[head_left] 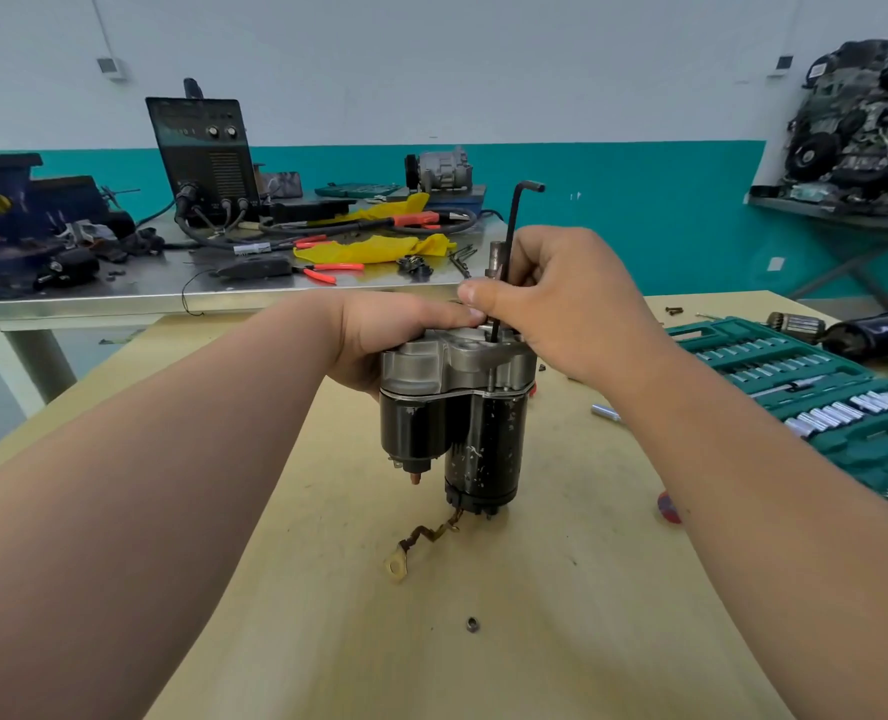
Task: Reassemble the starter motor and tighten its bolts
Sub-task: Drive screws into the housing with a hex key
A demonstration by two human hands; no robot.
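Head view: motor (462,423) stands upright on the surface (535,615), long axis vertical, silver housing (462,356) up. The left hand (379,335) grips the housing; right hand (561,304) fingers (475,296) pinch a vertical hex key (509,236) entering its top.

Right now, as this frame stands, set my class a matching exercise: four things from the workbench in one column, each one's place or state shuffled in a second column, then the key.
Things
1. hex key
2. starter motor
3. socket set
4. nut

Places or states
A. lies loose on the wooden table, nearest the camera
B. lies open on the table's right side
C. pinched upright by the right hand
D. held upright by the left hand

Pairs: 1-C, 2-D, 3-B, 4-A
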